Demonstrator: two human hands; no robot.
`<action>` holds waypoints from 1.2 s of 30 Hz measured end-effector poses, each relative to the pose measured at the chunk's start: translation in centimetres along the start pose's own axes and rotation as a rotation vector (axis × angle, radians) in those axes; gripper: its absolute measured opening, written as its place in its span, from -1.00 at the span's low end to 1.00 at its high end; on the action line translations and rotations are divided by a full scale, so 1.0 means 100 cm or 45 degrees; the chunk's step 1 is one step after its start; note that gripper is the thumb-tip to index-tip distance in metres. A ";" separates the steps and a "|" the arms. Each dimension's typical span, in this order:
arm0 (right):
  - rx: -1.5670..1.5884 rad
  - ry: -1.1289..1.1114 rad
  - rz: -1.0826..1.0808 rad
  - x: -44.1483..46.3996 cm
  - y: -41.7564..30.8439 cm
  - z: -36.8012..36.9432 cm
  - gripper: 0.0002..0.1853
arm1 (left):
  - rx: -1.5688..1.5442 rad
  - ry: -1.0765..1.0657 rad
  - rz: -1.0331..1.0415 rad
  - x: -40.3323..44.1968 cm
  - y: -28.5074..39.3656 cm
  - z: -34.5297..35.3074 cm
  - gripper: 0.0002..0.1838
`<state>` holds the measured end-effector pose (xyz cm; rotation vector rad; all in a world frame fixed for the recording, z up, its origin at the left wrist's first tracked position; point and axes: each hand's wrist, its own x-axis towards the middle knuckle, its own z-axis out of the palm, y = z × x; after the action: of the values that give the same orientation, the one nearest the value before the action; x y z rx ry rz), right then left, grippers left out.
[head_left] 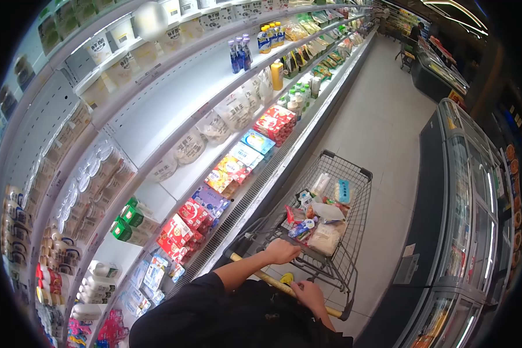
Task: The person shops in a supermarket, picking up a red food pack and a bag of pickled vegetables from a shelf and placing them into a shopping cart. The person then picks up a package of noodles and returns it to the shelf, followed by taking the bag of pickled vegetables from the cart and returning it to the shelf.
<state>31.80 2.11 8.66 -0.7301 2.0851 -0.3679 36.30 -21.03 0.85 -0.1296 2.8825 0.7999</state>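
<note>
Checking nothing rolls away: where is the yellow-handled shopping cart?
In the head view, the shopping cart stands right of centre in the aisle, between the lit shelves and the dark display case.

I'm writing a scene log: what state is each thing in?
Cart: upright, partly filled.
Groceries: loosely piled in the cart.
Shelves: lit, open-fronted, stocked.
Glass cabinet: lit inside; open or shut, unclear.
Left grip: past the handle; closure unclear.
Right grip: at the handle; closure unclear.

white light floods the shelves point(171, 95), ceiling strips point(465, 13) glare, and fisheye distortion bows lines toward black corners.
</note>
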 end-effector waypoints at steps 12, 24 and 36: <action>0.148 0.047 -0.146 0.053 -0.039 -0.032 -0.50 | -0.100 0.004 -0.031 0.039 -0.050 -0.040 -0.66; 0.093 0.144 -0.081 0.125 -0.062 -0.069 -0.47 | -0.027 0.063 0.018 0.107 -0.102 -0.069 -0.71; 0.008 0.167 -0.055 0.210 -0.055 -0.138 -0.49 | -0.064 0.131 0.068 0.206 -0.133 -0.102 -0.72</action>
<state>13.06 -15.38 5.87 -0.7667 2.1926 -0.4566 16.41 -38.62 -0.60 -0.1024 2.9746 0.9012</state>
